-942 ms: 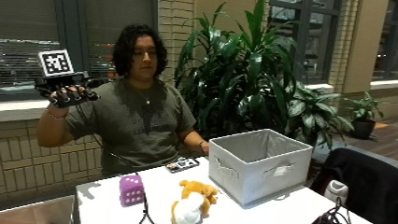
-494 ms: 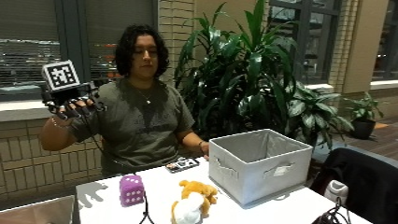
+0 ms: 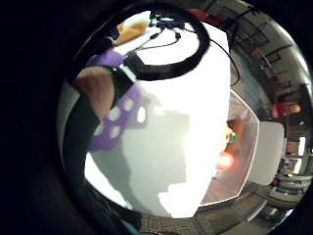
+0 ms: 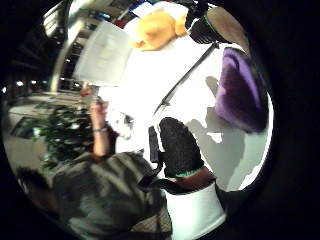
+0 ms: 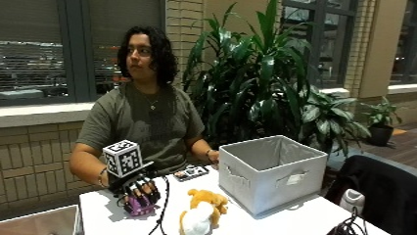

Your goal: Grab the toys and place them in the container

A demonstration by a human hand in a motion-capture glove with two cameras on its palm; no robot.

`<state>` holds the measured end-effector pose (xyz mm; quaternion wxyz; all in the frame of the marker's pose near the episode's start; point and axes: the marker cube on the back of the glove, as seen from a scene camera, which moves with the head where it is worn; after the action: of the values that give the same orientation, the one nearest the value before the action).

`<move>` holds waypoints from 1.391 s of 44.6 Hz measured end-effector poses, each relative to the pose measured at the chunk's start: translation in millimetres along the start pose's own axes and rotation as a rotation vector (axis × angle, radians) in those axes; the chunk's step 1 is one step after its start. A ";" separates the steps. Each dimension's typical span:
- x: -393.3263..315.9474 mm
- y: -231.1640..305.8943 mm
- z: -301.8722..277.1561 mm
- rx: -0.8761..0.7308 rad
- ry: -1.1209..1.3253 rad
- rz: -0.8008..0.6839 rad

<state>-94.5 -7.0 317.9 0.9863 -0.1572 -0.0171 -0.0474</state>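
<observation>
In the outside view my gloved right hand hangs over a purple toy with white dots at the table's left side, fingers pointing down around its top. The thumb side palm view shows the purple toy lying on the white table, with the thumb straight and apart from it. The same toy lies close beside a fingertip in the little finger side palm view. An orange and white plush lies at the front middle of the table. A grey fabric bin stands open to its right.
A small black device lies behind the plush, near the person's bare left hand. Black cables run across the table by the toys. A dark chair back stands at the right, and large plants stand behind the bin.
My right hand has come down from shoulder height to the table and now sits over the purple toy. The toys and the bin have not moved.
</observation>
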 end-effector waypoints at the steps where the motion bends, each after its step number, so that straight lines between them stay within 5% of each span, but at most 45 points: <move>1: 0.8 1.4 4.6 -0.013 0.038 -0.044; 17: 12.5 -30.5 4.4 0.192 0.206 -0.228; 33: -205.5 -78.3 -215.4 0.408 -0.287 -0.559; 40: -311.5 -132.5 -286.1 0.459 -0.263 -0.793; 51: -390.6 -208.3 -283.2 0.295 -0.202 -0.717; 62: -349.8 -222.4 -253.4 0.187 -0.022 -0.499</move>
<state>-459.8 -265.6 128.8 0.9540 -0.0566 -0.0705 -0.2858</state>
